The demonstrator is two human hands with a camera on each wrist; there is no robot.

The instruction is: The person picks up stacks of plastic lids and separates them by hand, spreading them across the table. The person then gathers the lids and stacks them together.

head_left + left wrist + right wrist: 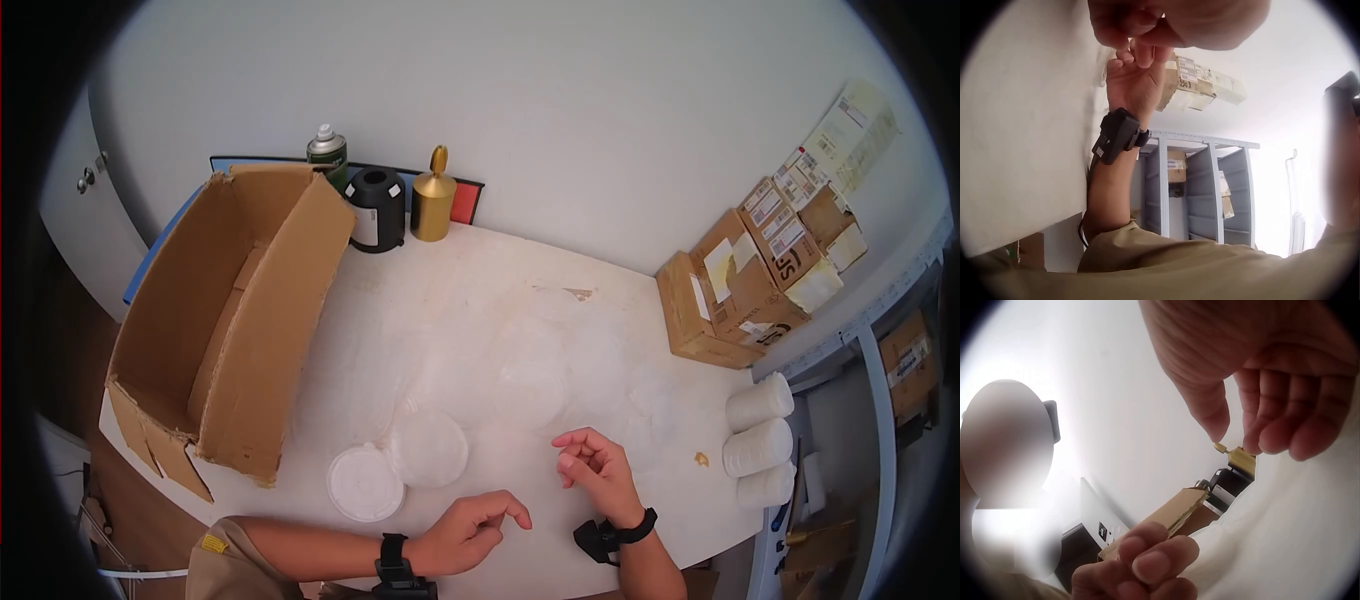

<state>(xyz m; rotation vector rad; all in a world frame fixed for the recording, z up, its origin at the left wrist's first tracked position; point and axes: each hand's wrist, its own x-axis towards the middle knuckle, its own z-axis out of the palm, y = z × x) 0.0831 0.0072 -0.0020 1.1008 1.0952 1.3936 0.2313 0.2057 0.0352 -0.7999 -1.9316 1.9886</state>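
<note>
My left hand (470, 532) hovers near the table's front edge, fingers loosely bent and nothing in them. To its right, my right hand (598, 475) is also empty, its fingers relaxed and the thumb apart from them in the right wrist view. Left of the hands lie two round white lids, a front lid (367, 484) and a slightly larger back lid (428, 450) touching or overlapping it. Beyond the hands, faint translucent round shapes (532, 385) spread over the white table (480, 275).
An open cardboard box (265, 350) stands at the left. Behind it are a spray can (327, 150), a black canister (378, 210) and a gold bottle (433, 208). Labelled cartons (725, 285) and stacks of white tubs (757, 448) line the right side, beside a grey shelf (872, 400).
</note>
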